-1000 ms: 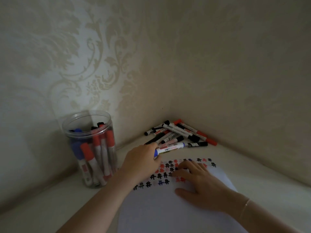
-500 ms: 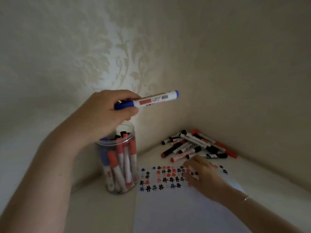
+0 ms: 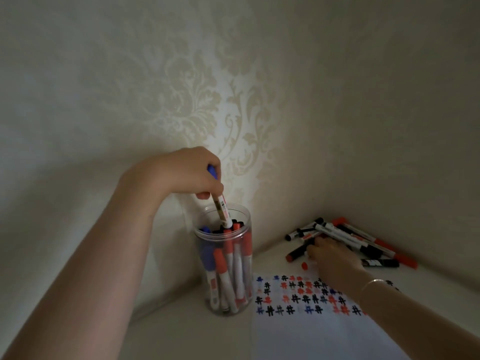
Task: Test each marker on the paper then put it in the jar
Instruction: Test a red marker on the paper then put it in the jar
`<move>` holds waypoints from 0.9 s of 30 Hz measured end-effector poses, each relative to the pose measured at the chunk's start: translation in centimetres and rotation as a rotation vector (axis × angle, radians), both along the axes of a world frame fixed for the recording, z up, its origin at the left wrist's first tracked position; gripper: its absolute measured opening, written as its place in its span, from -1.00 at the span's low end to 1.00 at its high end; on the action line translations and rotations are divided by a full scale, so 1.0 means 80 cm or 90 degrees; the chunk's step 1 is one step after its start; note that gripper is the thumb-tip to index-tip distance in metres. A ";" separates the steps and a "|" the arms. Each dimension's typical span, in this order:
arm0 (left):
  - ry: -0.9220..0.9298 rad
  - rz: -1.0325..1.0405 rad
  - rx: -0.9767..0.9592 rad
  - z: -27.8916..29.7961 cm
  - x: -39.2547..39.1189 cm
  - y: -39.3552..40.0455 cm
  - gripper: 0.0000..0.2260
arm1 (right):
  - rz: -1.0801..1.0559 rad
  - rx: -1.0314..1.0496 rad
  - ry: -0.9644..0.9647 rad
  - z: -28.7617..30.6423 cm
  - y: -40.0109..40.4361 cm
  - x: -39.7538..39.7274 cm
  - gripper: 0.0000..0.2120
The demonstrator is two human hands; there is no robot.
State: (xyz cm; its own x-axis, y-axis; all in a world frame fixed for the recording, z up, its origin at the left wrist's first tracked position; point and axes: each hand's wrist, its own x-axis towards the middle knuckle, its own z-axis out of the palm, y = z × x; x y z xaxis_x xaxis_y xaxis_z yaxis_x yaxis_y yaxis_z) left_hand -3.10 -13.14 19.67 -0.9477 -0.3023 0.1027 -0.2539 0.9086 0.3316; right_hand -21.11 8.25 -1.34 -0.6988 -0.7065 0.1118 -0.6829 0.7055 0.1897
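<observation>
Left hand point(image 3: 179, 175) is now pinching the blue marker point(image 3: 222, 206) upright, tip down into the jar point(image 3: 224, 266) — it's packed with markers — while the right hand point(image 3: 330, 254), grip unclear, has moved onto the pile point(image 3: 345, 236) right of the jar.

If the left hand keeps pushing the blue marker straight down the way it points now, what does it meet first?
Most likely the markers already standing in the jar. The left hand holds the blue marker with its lower end already inside the rim, among their tops; depth there is hard to judge.

Single head-worn view, wide-angle.
Camera looks forward and down from above into a wall corner, close over the jar point(image 3: 224, 258) and paper point(image 3: 311, 331); forearms enter from below.
</observation>
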 end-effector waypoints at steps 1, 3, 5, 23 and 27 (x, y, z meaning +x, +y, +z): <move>-0.026 0.001 -0.005 -0.001 -0.007 0.003 -0.92 | 0.002 0.019 0.006 0.000 -0.001 0.001 -0.61; -0.078 0.000 -0.011 -0.003 -0.020 0.009 -0.87 | 0.006 0.048 0.018 -0.001 -0.003 0.002 -0.61; -0.139 0.006 -0.009 -0.007 -0.031 0.012 -0.87 | 0.012 0.069 0.035 -0.002 -0.005 0.001 -0.62; -0.243 -0.037 -0.025 -0.064 -0.052 0.007 -0.90 | 0.065 -0.822 -0.182 0.073 -0.013 0.023 -0.94; -0.284 -0.062 -0.173 -0.075 -0.048 0.011 -0.92 | -0.016 -0.980 -0.301 0.090 -0.006 0.026 -0.93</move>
State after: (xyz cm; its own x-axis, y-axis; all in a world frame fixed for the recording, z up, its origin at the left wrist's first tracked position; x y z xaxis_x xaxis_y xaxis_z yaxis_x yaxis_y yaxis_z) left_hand -6.91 -12.28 13.66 -0.9393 -0.2293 -0.2550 -0.2266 0.9731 -0.0404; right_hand -19.00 7.75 5.83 -0.8842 -0.1214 0.4510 -0.4574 0.0293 -0.8888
